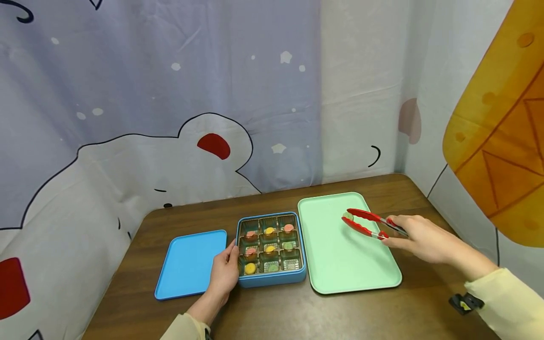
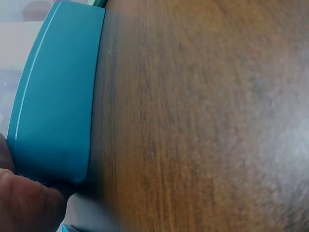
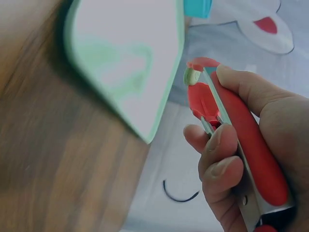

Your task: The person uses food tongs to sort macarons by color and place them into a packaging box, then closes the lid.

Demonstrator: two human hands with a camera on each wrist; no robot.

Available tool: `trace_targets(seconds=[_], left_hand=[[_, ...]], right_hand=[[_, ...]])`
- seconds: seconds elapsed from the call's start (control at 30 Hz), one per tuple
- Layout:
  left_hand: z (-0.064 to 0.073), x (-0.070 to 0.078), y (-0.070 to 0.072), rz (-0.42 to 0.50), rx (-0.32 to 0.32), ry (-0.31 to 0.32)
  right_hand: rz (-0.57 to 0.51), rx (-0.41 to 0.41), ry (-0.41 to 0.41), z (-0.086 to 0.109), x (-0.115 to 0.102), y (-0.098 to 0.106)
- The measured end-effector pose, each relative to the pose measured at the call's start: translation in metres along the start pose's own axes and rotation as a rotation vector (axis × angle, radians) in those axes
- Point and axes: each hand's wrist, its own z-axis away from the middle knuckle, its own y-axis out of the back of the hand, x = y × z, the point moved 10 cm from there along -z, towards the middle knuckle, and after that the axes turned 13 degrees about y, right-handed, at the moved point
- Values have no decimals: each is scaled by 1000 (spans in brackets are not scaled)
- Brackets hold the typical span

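The brown wood-grain counter carries a light-green tray at right, a shallow blue tray at left and, between them, a blue box with nine compartments, eight of which hold pink, yellow and green pieces. The left hand touches the box's left side; whether its fingers curl round the wall cannot be told. The right hand has its fingers clamped on red-and-silver tongs, between whose tips a small pale-green piece sits above the light-green tray's far half.
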Motion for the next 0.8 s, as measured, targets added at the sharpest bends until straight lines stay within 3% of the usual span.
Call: trace_targets(seconds=[0.8], left_hand=[[-2,0,1,-2,7,-13]], right_hand=[[-72,-71,240,-44,-108,-29]])
